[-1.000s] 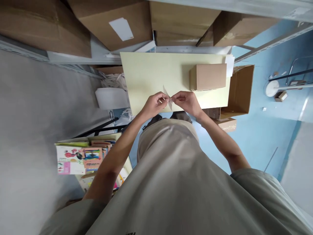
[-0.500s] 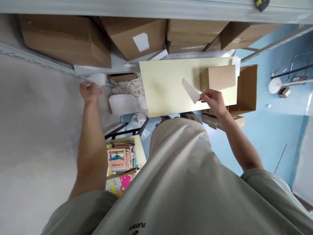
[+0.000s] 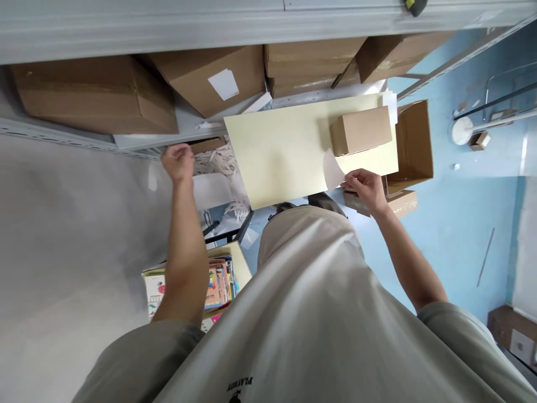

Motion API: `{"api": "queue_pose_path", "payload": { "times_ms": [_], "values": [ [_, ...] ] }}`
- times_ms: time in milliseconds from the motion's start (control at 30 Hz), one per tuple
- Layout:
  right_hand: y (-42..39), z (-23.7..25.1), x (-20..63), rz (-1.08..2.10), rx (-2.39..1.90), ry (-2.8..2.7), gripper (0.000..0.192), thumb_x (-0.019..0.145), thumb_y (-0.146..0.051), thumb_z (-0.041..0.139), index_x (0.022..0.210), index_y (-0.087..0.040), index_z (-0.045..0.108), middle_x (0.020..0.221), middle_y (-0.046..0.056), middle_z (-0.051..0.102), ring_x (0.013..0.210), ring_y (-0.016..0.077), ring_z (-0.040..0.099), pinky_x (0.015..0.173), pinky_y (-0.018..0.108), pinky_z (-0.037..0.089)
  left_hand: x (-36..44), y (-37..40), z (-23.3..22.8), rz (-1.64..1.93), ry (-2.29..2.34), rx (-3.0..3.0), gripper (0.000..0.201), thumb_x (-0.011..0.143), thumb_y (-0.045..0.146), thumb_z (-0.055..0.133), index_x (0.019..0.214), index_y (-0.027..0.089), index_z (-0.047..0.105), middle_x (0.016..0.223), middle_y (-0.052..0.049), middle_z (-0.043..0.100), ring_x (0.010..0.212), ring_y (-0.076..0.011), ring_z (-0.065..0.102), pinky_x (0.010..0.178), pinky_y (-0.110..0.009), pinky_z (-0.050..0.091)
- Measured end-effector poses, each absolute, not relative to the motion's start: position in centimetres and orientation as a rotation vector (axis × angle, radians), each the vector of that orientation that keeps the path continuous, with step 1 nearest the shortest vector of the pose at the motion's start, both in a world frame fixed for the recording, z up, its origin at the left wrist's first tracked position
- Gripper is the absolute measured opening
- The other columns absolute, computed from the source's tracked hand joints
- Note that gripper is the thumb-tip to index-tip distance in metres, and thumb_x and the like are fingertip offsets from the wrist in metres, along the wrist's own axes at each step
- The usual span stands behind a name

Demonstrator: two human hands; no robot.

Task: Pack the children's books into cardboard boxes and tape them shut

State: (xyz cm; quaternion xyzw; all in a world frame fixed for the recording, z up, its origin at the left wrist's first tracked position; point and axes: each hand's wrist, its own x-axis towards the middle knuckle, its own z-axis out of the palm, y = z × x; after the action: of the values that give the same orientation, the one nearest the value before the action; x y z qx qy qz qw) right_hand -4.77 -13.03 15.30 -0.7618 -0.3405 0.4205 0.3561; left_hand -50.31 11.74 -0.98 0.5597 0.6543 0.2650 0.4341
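Note:
My right hand point(image 3: 364, 187) pinches a small white paper slip point(image 3: 331, 169) over the near right edge of a pale yellow table point(image 3: 277, 151). Just beyond the slip, a small closed cardboard box point(image 3: 361, 130) rests on the table. My left hand point(image 3: 178, 161) is stretched out to the left, off the table, near a grey shelf rail, with its fingers loosely apart and nothing in them. A small white scrap point(image 3: 152, 182) shows just left of it, apart from the fingers.
Large cardboard cartons point(image 3: 96, 95) fill the grey shelf behind the table. An open carton point(image 3: 413, 145) stands at the table's right end. White paper strips point(image 3: 218, 159) and a white sheet point(image 3: 213, 190) lie left of the table. Colourful books point(image 3: 218, 280) sit lower left.
My hands were together peeling the slip; the left then swung far left with a white scrap. Now it holds nothing, the scrap is apart from it, and the right keeps the slip.

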Motion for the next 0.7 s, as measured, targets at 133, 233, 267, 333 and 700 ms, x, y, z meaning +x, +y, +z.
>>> {"api": "queue_pose_path", "payload": {
  "times_ms": [133,233,267,333,700],
  "values": [
    [-12.5,14.5,-4.8,1.015,-1.995,-1.005,0.035,0.090,-0.057,0.082,0.091,-0.023,0.078,0.084,0.005,0.082,0.086,0.0275,0.087,0.079,0.040,0.071,-41.4,6.0,0.4,0.728,1.662,0.998,0.035,0.102,0.043,0.083,0.091,0.020,0.058,0.081,0.006,0.068,0.078,-0.0079,0.063,0.083,-0.026,0.058],
    [-11.7,14.0,-5.7,0.873,-1.997,-1.231,0.023,0.095,-0.047,0.075,0.096,-0.024,0.078,0.096,0.007,0.085,0.088,0.0262,0.084,0.082,0.042,0.071,-33.5,-0.2,3.8,0.681,1.258,0.935,0.049,0.090,0.061,0.094,0.094,0.021,0.067,0.099,-0.003,0.082,0.093,-0.0147,0.077,0.094,-0.033,0.064],
    [-11.5,13.9,-6.2,0.818,-1.985,-1.324,0.018,0.097,-0.042,0.074,0.097,-0.024,0.078,0.104,0.008,0.086,0.090,0.0260,0.084,0.084,0.042,0.070,-31.0,-2.1,4.9,0.663,1.147,0.902,0.053,0.088,0.066,0.095,0.097,0.021,0.068,0.108,-0.007,0.084,0.099,-0.0172,0.079,0.097,-0.035,0.065],
    [-11.1,13.6,-7.1,0.742,-1.952,-1.511,0.010,0.099,-0.033,0.072,0.099,-0.025,0.079,0.121,0.009,0.086,0.096,0.0267,0.083,0.087,0.042,0.070,-26.9,-4.7,6.6,0.677,1.052,0.806,0.058,0.090,0.074,0.090,0.103,0.023,0.066,0.125,-0.010,0.083,0.109,-0.0206,0.082,0.100,-0.039,0.066],
    [-9.0,11.3,3.2,0.933,-1.696,-1.868,0.021,0.114,-0.035,0.069,0.130,-0.028,0.081,0.143,0.012,0.079,0.125,0.0314,0.078,0.103,0.046,0.068,-16.3,-4.9,6.0,0.685,1.383,0.912,0.055,0.089,0.079,0.074,0.101,0.028,0.056,0.094,-0.001,0.069,0.090,-0.0206,0.069,0.082,-0.033,0.056]
  ]
}}
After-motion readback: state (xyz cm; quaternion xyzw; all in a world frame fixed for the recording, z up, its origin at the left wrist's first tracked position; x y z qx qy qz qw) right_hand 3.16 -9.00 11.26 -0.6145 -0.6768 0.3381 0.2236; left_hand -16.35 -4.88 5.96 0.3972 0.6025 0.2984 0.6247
